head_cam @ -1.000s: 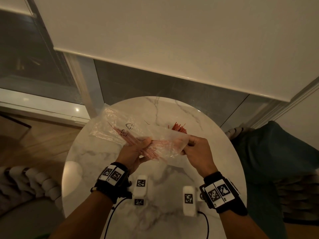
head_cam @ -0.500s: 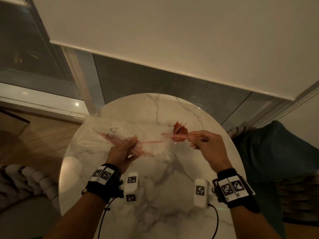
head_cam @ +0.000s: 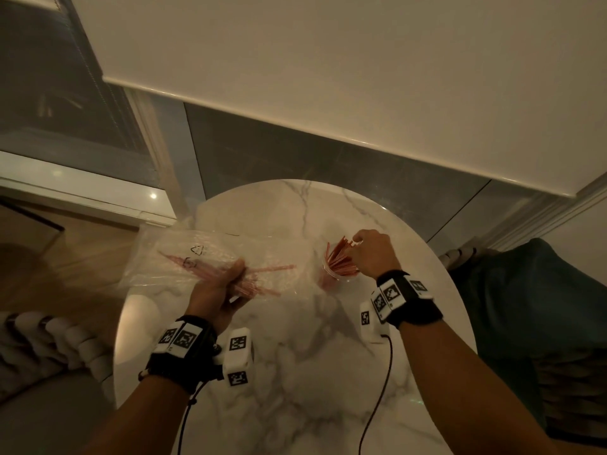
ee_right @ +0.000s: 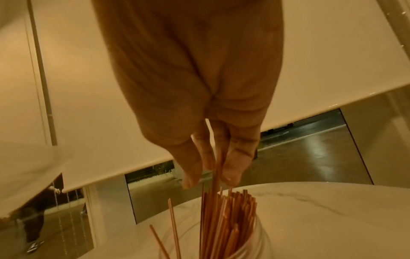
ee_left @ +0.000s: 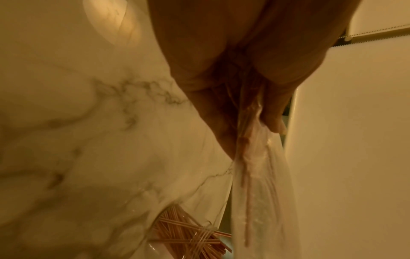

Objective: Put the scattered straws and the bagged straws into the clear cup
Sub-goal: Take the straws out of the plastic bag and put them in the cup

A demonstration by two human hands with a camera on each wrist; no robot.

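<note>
A clear cup point(head_cam: 331, 280) stands on the round marble table point(head_cam: 295, 372), right of centre, bristling with thin red straws point(head_cam: 340, 262). My right hand point(head_cam: 371, 254) hovers just over the cup and pinches a couple of straws point(ee_right: 216, 163) whose lower ends reach down among those in the cup point(ee_right: 255, 241). My left hand point(head_cam: 223, 287) is raised above the table's left side and grips a crumpled clear plastic bag point(head_cam: 203, 257) with a bundle of red straws point(head_cam: 259, 274) inside. The bag point(ee_left: 259, 184) hangs from those fingers in the left wrist view.
The table's near half point(head_cam: 295, 405) shows only cables from the wrist cameras. A window with a lowered white blind point(head_cam: 328, 77) is behind the table. A dark teal chair point(head_cam: 542, 307) stands at the right, and a knitted grey throw point(head_cam: 49, 343) lies at the left.
My right hand drew a few straws out of the bag and carried them right to the cup, turning them upright. The left hand with the bag sank slightly and shifted left.
</note>
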